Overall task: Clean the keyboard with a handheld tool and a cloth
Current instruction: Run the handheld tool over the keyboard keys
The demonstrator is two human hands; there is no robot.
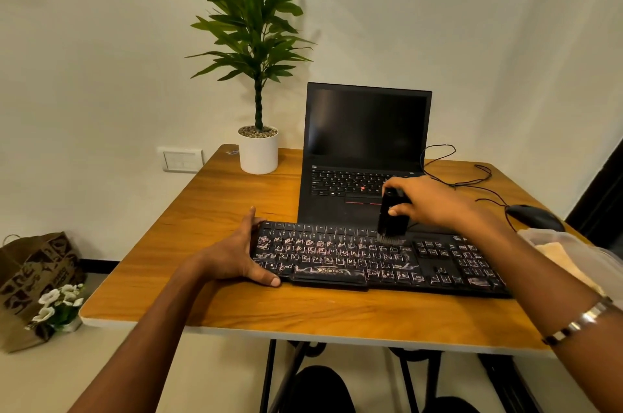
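- My right hand (428,202) grips the black brush tool (391,220), bristles down on the keyboard (381,259) middle.
- My left hand (241,252) clasps the keyboard's left end.
- The keyboard lies on the bench (209,277), just before the laptop (365,149).

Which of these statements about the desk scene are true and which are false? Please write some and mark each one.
1. The right hand holds a black brush tool with its bristles on the keyboard. True.
2. The left hand lifts the keyboard off the table. False: it grips the keyboard's left end, and the keyboard lies flat.
3. The laptop screen is dark. True.
4. The mouse lies left of the keyboard. False: it lies to the right.
5. The potted plant stands on the floor. False: it stands on the table.
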